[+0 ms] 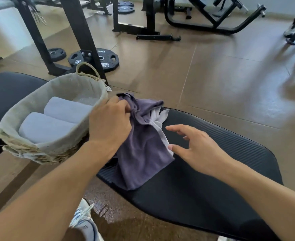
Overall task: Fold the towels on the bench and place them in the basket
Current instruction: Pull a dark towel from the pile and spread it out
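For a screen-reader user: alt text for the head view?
A left hand grips a crumpled purple towel on a black padded bench; the open right hand reaches beside it. A lined wicker basket holds two rolled towels.

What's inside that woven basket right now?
Two folded light grey towels lie side by side in the basket, on its cloth liner. The far end shows only bare liner. Whatever lies beneath the towels is covered.
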The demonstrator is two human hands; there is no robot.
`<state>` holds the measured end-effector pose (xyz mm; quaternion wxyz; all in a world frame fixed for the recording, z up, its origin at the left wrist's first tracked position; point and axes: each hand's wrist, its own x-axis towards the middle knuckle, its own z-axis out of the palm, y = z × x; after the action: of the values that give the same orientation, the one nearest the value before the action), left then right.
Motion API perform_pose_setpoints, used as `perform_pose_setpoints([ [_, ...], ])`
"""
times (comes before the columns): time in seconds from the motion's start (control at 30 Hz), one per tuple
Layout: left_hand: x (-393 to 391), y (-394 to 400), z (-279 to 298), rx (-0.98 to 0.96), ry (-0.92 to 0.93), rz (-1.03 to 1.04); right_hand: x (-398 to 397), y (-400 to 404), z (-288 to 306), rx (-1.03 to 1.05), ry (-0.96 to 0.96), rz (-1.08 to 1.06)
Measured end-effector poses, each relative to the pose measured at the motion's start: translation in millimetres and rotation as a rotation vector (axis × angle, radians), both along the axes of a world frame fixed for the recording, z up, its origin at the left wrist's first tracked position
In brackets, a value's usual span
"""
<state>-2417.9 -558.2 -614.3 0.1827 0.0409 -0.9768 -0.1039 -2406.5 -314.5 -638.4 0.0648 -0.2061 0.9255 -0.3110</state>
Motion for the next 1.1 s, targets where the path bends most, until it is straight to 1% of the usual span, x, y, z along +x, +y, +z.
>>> perform_pose_setpoints([
  [0.07,9.9,18.1,4.1,0.078,0.174,-0.164,-1.3,1.2,0.4,-0.093,0.028,-0.048],
  [0.13,23.3,39.5,6.7,0.136,0.290,-0.392,-1.5,3.5,8.3,-0.226,0.053,-0.085],
  [0.17,29.9,50.0,6.0,0.143,0.317,-0.511,-2.0,5.8,13.4,-0.226,0.118,-0.050],
  [0.2,36.6,59.1,4.1,0.150,0.325,-0.610,-3.3,8.7,17.3,-0.168,0.218,0.028],
  [0.27,46.7,70.3,-1.1,0.201,0.341,-0.708,-7.6,16.4,16.4,-0.069,0.406,0.155],
  [0.3,49.0,72.3,-3.4,0.250,0.347,-0.699,-8.9,21.0,15.6,-0.060,0.418,0.161],
  [0.37,49.6,70.3,-5.9,0.351,0.310,-0.587,-10.1,32.2,12.0,-0.087,0.378,0.107],
  [0.43,44.9,65.4,-6.2,0.430,0.214,-0.453,-9.2,42.5,14.8,-0.151,0.358,0.008],
  [0.47,41.1,62.6,-7.9,0.473,0.143,-0.422,-8.4,48.1,18.7,-0.211,0.332,-0.068],
  [0.57,33.1,61.1,-15.2,0.562,-0.096,-0.480,-11.3,64.1,31.4,-0.412,0.231,-0.310],
  [0.63,33.6,68.1,-20.6,0.566,-0.212,-0.535,-12.7,70.8,34.6,-0.431,0.214,-0.352],
  [0.73,34.3,84.6,-25.6,0.620,-0.256,-0.571,-9.6,72.4,33.5,-0.384,0.152,-0.321],
  [0.83,31.0,94.2,-28.3,0.758,-0.257,-0.546,-9.9,72.4,26.8,-0.339,0.098,-0.260],
  [0.97,24.8,94.1,-28.6,0.867,-0.236,-0.472,-9.7,66.3,29.3,-0.238,0.044,-0.110],
  [1.03,23.7,93.3,-27.7,0.937,-0.255,-0.493,-9.4,62.3,35.1,-0.174,-0.002,-0.053],
  [1.1,23.0,92.4,-26.5,0.957,-0.271,-0.515,-10.3,60.7,41.5,-0.103,-0.063,0.004],
])
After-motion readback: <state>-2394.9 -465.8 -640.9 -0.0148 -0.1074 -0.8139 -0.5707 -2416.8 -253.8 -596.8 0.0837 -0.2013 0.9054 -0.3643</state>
